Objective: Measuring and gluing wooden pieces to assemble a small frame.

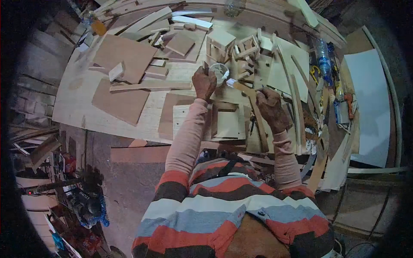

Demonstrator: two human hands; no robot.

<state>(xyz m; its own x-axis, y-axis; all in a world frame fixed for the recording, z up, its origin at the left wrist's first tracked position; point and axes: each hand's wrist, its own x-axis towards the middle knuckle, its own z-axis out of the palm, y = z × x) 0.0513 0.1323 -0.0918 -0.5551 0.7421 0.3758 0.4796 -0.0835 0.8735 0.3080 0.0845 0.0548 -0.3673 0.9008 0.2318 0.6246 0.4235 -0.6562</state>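
Observation:
My left hand point(204, 83) is closed at the near-left side of a small round whitish tub point(219, 73), gripping it by the rim. White stuff shows on the tub's edge. In my right hand point(271, 107) is a flat tan wooden stick point(244, 89) with a white tip, pointing left toward the tub. Just beyond the tub stand small box-like wooden pieces point(247, 48). Nearer me, between my forearms, lies a pale wooden panel point(228, 124). A long narrow wood strip point(258, 124) runs beside my right hand.
The pale plywood worktop point(77, 101) carries brown panels point(124, 56) and offcuts on the left. On the right are long strips point(297, 107), a clear plastic bottle point(322, 56), an orange-handled tool point(349, 105) and a white sheet point(368, 103). An orange-filled bottle point(98, 28) stands far left.

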